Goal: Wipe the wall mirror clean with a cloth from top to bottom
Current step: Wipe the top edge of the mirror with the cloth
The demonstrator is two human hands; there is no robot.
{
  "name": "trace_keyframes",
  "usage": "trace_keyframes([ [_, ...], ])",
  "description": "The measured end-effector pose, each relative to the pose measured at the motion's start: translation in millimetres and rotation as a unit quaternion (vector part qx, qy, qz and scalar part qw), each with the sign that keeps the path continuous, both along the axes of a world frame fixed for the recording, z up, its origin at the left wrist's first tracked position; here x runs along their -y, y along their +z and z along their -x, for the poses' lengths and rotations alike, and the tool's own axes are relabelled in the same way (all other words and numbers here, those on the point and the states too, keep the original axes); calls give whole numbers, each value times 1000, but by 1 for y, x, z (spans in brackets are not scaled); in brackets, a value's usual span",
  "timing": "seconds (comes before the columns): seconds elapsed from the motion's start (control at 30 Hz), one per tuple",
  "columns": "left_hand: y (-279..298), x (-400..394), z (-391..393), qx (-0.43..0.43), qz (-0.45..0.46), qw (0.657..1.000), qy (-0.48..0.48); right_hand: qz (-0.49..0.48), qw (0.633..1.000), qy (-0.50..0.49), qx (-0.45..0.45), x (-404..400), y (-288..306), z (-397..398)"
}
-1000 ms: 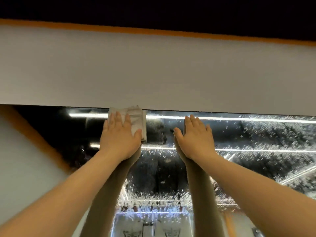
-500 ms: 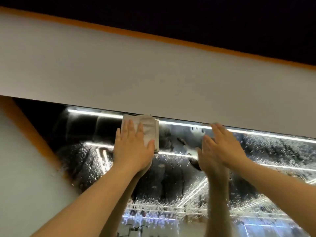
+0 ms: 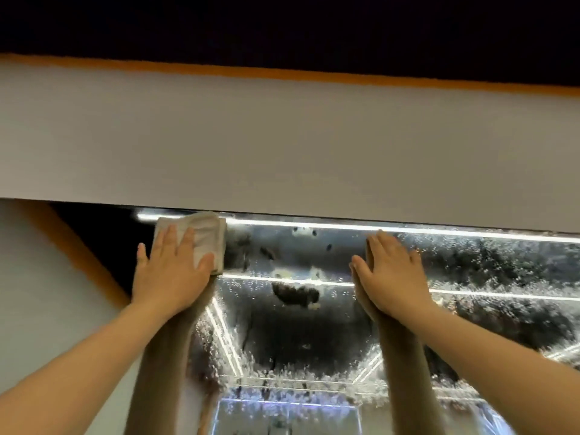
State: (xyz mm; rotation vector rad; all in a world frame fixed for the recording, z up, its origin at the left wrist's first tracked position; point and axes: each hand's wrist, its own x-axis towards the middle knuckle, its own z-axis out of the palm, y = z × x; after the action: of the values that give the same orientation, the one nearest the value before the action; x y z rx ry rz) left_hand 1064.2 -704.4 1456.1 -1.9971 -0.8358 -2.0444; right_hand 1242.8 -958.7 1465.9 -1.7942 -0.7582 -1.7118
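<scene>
Pressing the cloth (image 3: 201, 237) flat-fingered at the mirror's (image 3: 314, 324) top edge, the left hand (image 3: 171, 274) has barely begun; droplets cover the glass below, right hand (image 3: 392, 277) open against it.

Cloth (image 3: 201, 237) flat against droplet-covered mirror (image 3: 314, 324)

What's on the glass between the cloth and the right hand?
In the head view, only wet mirror: droplets and dark smudges between the cloth and the right hand. No object.
</scene>
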Motion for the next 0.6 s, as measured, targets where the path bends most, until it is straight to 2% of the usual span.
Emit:
trace_keyframes([
  [0.2,1,34,-26,74,71,995,-8,-5,999,34,13,0,0,-5],
  [0.33,8,53,-34,64,85,994,-9,0,999,31,15,0,-1,-5],
  [0.6,20,97,-74,-18,-54,998,-10,-1,999,38,16,0,0,-10],
])
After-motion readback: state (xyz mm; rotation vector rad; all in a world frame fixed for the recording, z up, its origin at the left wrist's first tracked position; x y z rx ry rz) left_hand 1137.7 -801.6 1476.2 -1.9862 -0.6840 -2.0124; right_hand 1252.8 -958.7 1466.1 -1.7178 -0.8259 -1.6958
